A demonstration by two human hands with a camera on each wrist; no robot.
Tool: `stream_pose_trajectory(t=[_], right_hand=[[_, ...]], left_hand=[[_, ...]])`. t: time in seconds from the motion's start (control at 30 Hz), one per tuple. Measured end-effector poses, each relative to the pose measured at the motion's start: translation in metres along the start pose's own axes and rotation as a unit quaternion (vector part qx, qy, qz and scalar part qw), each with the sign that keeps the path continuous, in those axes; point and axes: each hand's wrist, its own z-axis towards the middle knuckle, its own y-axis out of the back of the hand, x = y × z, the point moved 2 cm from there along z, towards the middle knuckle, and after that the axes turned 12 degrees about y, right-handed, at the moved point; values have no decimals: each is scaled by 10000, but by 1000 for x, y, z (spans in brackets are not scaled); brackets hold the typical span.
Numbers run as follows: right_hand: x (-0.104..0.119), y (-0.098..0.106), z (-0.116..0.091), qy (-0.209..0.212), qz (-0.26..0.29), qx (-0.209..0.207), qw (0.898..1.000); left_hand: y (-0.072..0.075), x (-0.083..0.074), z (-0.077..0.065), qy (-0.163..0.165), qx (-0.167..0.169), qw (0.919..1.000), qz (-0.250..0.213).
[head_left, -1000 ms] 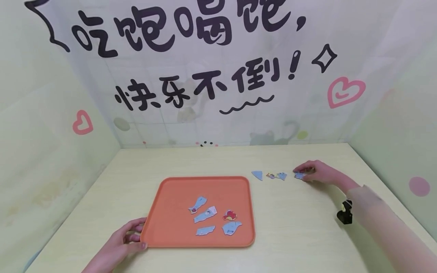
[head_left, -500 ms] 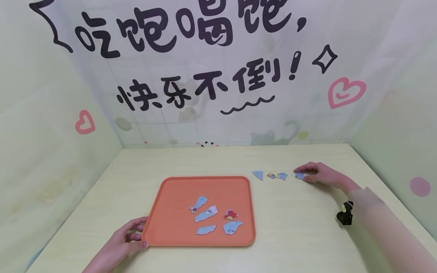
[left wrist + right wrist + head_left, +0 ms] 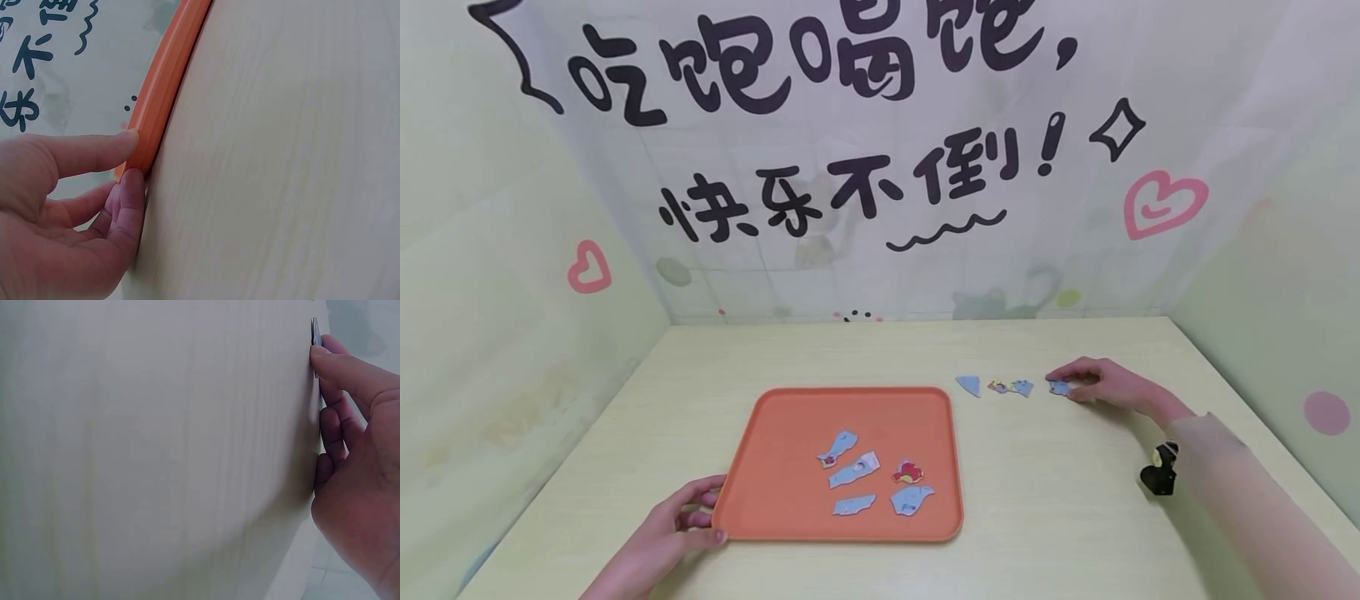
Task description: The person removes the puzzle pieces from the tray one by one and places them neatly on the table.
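Observation:
An orange tray (image 3: 790,500) lies on the table, bearing several irregular light-blue and red puzzle pieces, among them a red one (image 3: 907,472). My left hand (image 3: 673,525) grips its near left corner; in the left wrist view the thumb and curled fingers meet the orange rim (image 3: 156,94). At the back right, my right hand (image 3: 1101,383) pinches a blue puzzle piece (image 3: 1058,388) between thumb and fingers, low at the tabletop. Its thin edge (image 3: 316,331) shows past the thumb in the right wrist view. Part of that piece is hidden by the fingers.
Left of my right hand, a blue triangular piece (image 3: 970,385) and patterned pieces (image 3: 1021,387) lie in a row on the pale wooden table (image 3: 1045,492). A black device (image 3: 1160,471) sits at the right forearm. Printed cloth walls (image 3: 850,275) enclose the back and sides.
The head view has shifted very slightly. Both hands, the tray and the pieces keep their places.

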Motion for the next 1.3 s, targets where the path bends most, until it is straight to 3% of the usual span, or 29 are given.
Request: stream_pose_trajectory(t=[0.4,0.6,0.77,0.9,1.3], right_hand=[[-1,0,1,-107,73,34,9999],[5,0,9,65,-278,-6,9996],[20,0,19,51,-651,-50,9979],[39,-6,30,295,-762,-94,9966],[94,-44,59,987,-501,283,9934]], left_hand=[[0,0,0,-38,-22,10000,-23],[0,0,-1,-55,-12,10000,18],[-1,-1,-1,-20,9,10000,-93],[-1,-1,0,97,0,9998,-187],[-1,0,0,108,-70,9997,-193]])
